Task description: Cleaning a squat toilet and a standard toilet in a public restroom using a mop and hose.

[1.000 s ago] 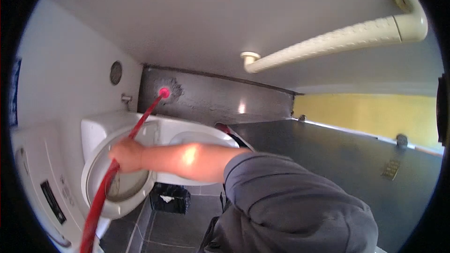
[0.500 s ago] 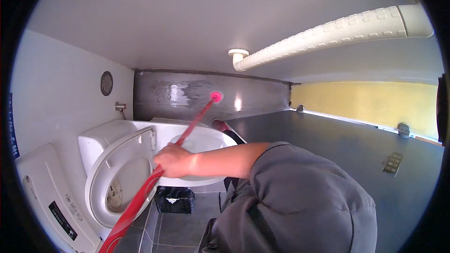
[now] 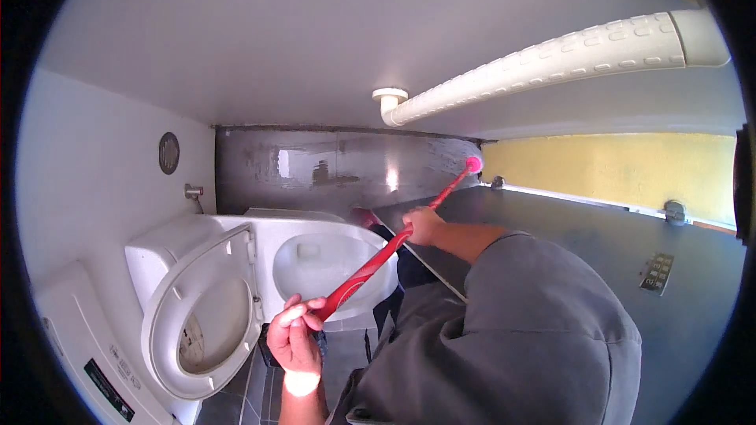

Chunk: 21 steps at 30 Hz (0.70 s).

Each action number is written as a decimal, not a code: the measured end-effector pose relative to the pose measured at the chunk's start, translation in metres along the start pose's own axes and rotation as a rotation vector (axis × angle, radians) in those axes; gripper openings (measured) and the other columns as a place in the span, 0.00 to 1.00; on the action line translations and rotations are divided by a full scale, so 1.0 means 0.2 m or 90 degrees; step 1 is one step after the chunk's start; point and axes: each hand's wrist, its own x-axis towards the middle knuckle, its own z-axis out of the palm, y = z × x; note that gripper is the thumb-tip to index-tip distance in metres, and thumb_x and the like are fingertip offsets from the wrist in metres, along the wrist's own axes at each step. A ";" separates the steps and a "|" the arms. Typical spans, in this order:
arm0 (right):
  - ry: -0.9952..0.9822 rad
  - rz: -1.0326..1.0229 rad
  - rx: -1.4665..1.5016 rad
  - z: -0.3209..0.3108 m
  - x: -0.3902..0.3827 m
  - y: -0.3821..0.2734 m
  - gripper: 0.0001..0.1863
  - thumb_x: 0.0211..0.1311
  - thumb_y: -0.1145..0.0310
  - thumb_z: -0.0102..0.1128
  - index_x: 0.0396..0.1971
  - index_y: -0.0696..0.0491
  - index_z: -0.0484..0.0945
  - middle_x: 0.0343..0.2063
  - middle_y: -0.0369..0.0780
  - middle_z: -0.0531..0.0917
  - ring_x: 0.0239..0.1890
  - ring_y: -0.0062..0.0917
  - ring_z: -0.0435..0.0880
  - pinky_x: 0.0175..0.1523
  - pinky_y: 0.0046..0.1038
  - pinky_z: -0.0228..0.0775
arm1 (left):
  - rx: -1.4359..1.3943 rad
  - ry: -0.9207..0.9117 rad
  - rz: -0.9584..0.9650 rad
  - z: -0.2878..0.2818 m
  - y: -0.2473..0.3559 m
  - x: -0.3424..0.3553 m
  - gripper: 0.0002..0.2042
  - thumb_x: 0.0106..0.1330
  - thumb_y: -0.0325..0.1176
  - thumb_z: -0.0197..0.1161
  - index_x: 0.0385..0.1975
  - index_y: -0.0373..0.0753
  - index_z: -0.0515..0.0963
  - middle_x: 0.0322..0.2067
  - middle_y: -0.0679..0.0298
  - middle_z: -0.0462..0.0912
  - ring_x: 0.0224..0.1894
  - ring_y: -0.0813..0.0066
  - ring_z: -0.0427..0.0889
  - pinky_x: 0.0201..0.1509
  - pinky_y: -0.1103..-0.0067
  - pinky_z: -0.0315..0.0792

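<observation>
A mop with a red handle [image 3: 370, 268] and a pink head joint [image 3: 473, 164] slants across the view. Whitish strands or wet smears show around its far end on the floor. My right hand [image 3: 424, 226] is closed round the middle of the handle. Close to the lower end, my left hand [image 3: 295, 338] holds the handle with its fingers loosely bent. Below the handle stands a white toilet [image 3: 272, 248] with its seat [image 3: 164, 330] raised.
A cream grab rail [image 3: 543, 63] juts from the grey wall. To the right is a dark partition panel [image 3: 551, 228], with a yellow surface [image 3: 606, 165] beyond. Wet grey floor [image 3: 346, 157] lies behind the toilet. A valve [image 3: 194, 191] sticks out at left.
The mop's far end has swept right along the floor, toward the yellow surface. My right hand moved right with the handle. My left hand has come into view at the handle's near end.
</observation>
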 end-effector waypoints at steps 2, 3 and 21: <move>-0.038 0.009 0.023 0.07 0.00 0.01 0.12 0.36 0.59 0.59 0.13 0.52 0.72 0.18 0.44 0.75 0.29 0.40 0.75 0.34 0.40 0.66 | -0.028 0.020 -0.002 -0.02 -0.02 0.00 0.08 0.63 0.28 0.44 0.36 0.37 0.71 0.13 0.67 0.69 0.27 0.69 0.78 0.54 0.69 0.59; -0.073 0.036 0.016 0.07 0.01 -0.06 0.13 0.37 0.58 0.59 0.14 0.52 0.72 0.19 0.44 0.76 0.29 0.40 0.75 0.34 0.39 0.67 | -0.059 0.049 -0.002 -0.05 0.00 0.01 0.08 0.63 0.28 0.44 0.36 0.36 0.70 0.12 0.67 0.68 0.24 0.70 0.77 0.51 0.69 0.61; -0.059 -0.021 -0.010 -0.35 0.15 -0.59 0.12 0.44 0.59 0.54 0.18 0.52 0.72 0.21 0.44 0.77 0.28 0.39 0.77 0.34 0.37 0.67 | -0.109 0.184 0.166 -0.48 0.32 0.34 0.10 0.64 0.39 0.44 0.23 0.43 0.61 0.07 0.72 0.57 0.10 0.83 0.59 0.34 0.78 0.66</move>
